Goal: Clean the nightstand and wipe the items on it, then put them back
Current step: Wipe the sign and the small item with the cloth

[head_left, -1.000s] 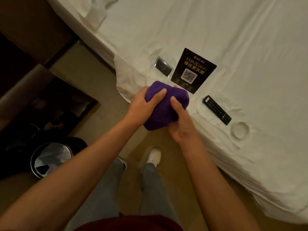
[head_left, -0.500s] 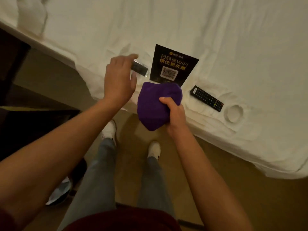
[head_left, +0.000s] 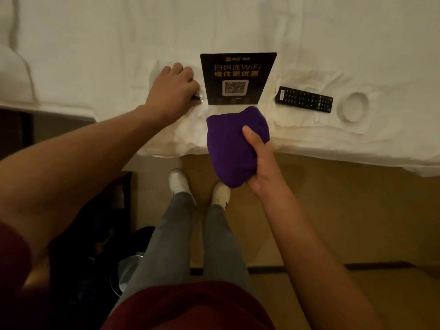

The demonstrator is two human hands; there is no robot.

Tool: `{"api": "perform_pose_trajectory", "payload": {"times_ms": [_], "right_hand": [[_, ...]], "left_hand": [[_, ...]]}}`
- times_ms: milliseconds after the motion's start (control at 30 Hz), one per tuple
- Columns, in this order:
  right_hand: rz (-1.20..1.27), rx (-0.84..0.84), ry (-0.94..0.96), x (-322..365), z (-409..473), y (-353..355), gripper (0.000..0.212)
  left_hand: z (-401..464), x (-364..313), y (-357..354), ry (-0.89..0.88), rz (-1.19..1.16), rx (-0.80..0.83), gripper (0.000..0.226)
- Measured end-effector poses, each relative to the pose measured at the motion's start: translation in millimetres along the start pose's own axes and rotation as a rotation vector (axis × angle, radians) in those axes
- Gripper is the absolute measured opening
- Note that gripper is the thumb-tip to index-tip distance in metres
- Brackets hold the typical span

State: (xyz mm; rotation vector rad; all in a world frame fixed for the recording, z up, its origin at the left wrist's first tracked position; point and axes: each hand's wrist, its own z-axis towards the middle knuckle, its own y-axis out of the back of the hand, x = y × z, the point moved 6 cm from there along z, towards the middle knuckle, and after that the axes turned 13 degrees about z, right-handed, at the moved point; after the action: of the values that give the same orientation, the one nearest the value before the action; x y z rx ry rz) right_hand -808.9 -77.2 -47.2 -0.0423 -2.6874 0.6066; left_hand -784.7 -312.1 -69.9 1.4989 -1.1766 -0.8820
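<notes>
1. Four nightstand items lie on the bed [head_left: 95,44], along its near edge: a small shiny item [head_left: 198,96], a black WiFi sign [head_left: 238,77], a remote [head_left: 303,99] and a round white dish [head_left: 355,106]. No nightstand in view.
2. Small shiny item: mostly hidden under the left hand [head_left: 173,90], just left of the sign. Only a glinting corner shows; cannot tell what it is.
3. Left hand: fingers curled down over the item, apparently closing on it. Whether the grip is complete is hidden from above.
4. Right hand [head_left: 258,160]: clamped around a bunched purple cloth [head_left: 234,141], thumb pressed into the fabric, held over the bed edge, just below the sign.
5. Step in hand, by judgement: lifting the small item to wipe it with the cloth.
6. Risks:
   - The item looks slick and thin, and the soft sheet gives beneath it; fingers may scrape it along instead of getting under it.
   - A slip near the bed edge would send it to the floor [head_left: 333,222].
   - The hand sits beside the sign, so a careless lift could nudge it.
7. Dim light; fine detail is poor.
</notes>
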Motion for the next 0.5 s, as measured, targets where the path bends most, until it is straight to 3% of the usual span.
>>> {"api": "perform_pose_trajectory", "payload": {"times_ms": [100,300,400,500], "right_hand": [[0.001,0.050,-0.053,-8.0,-3.3,-1.9,0.047],[-0.043,0.130,-0.089,-14.2,-18.2,-6.8,0.038],[-0.089,0.161,-0.010,-2.8,-28.0,-18.1,0.043],[-0.149,0.163,0.215,21.9,-36.9,-39.9,0.058]], "left_hand": [[-20.6,5.1,7.5,0.091,-0.133,-0.096,0.040],[-94.3,11.3,40.4,0.435,-0.477,-0.309,0.044],[-117.9,-12.4,57.6,0.506,-0.840,-0.362,0.046],[-130.3,-47.8,56.2,0.799,-1.400,-0.210,0.040]]}}
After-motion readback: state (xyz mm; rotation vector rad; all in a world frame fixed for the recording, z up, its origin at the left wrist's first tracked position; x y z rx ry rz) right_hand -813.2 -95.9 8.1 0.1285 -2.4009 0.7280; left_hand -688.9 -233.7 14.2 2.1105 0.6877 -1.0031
